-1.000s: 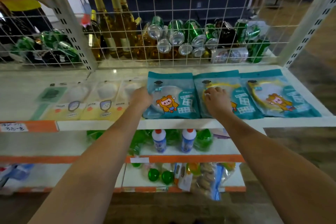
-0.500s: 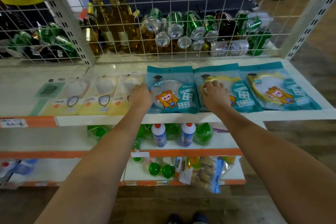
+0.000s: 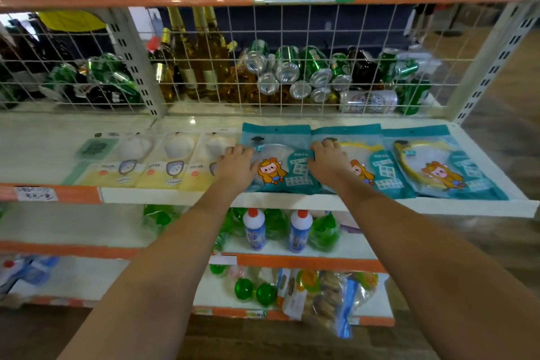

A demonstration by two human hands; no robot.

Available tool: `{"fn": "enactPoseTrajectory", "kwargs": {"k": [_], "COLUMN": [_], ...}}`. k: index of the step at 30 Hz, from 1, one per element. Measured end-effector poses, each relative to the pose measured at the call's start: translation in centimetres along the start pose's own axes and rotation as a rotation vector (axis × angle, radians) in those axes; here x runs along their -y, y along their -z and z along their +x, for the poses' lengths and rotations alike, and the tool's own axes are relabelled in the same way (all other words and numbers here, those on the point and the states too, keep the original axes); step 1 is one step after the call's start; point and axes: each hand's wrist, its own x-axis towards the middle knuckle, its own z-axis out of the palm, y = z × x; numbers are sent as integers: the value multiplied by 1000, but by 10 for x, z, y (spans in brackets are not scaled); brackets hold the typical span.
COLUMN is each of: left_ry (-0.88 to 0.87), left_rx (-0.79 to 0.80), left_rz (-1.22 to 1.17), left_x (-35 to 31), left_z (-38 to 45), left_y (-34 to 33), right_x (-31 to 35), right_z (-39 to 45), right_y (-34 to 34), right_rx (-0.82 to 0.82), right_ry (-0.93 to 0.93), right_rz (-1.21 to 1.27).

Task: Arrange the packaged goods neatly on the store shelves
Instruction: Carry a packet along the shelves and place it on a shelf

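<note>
While both hands (image 3: 280, 165) still press the leftmost teal packet (image 3: 277, 161), fingers have spread.

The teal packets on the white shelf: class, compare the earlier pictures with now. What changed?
Very little. Both hands, left hand and right hand, stay resting on the leftmost teal packet and its neighbour, nudging only slightly. Nothing was picked up or released. The three teal packets and the yellow packets remain lying in their row.

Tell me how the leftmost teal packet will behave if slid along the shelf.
The leftmost teal packet lies flat and looks thin, so probably light and floppy. Its glossy film would likely slide easily on the smooth white shelf. It overlaps the middle teal packet, so may drag that.
</note>
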Motion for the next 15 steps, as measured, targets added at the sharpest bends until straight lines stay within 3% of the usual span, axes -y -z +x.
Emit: {"fn": "enactPoseTrajectory", "kwargs": {"k": [6, 15], "left_ry": [13, 297], "left_rx": [-9, -26], "left_rz": [20, 36], "left_x": [1, 34], "left_z": [-23, -82], "left_y": [3, 19], "right_x": [26, 89], "right_z": [-2, -10], "right_y": [-11, -35], "right_rx": [-17, 52], "right_ry": [218, 486], "right_rz": [-40, 5]}}
